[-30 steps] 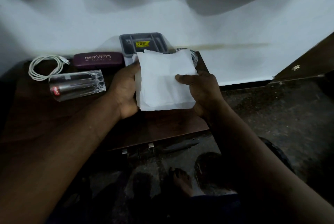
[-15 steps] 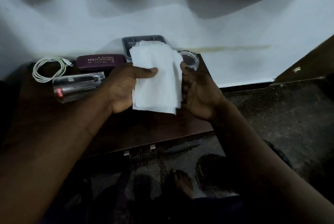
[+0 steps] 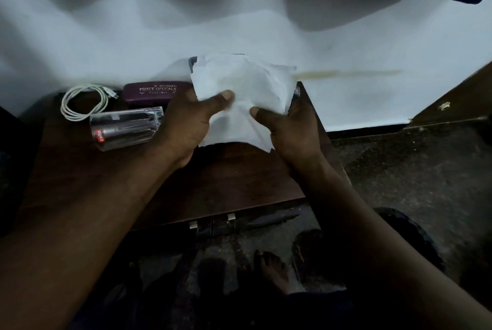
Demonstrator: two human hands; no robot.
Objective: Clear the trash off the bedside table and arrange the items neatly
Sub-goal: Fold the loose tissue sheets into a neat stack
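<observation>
A white tissue paper [image 3: 245, 84] hangs crumpled above the back of the dark wooden bedside table [image 3: 226, 177]. My left hand [image 3: 190, 122] pinches its left side, thumb on top. My right hand [image 3: 290, 127] grips its right side with the thumb pressed into the sheet. The tissue hides most of the grey tray [image 3: 192, 62] and the small clear glass [image 3: 296, 91] behind it.
On the table's left lie a coiled white cable [image 3: 82, 102], a maroon spectacle case [image 3: 154, 91] and a clear pen pack [image 3: 125, 128]. A white bed sheet [image 3: 186, 23] rises behind. Dark floor and my bare feet [image 3: 271, 271] lie below the table's front edge.
The flat tissue got folded narrow, then bunched up and raised toward the back of the table. Both hands moved closer together, and the tissue now covers the tray and glass.
</observation>
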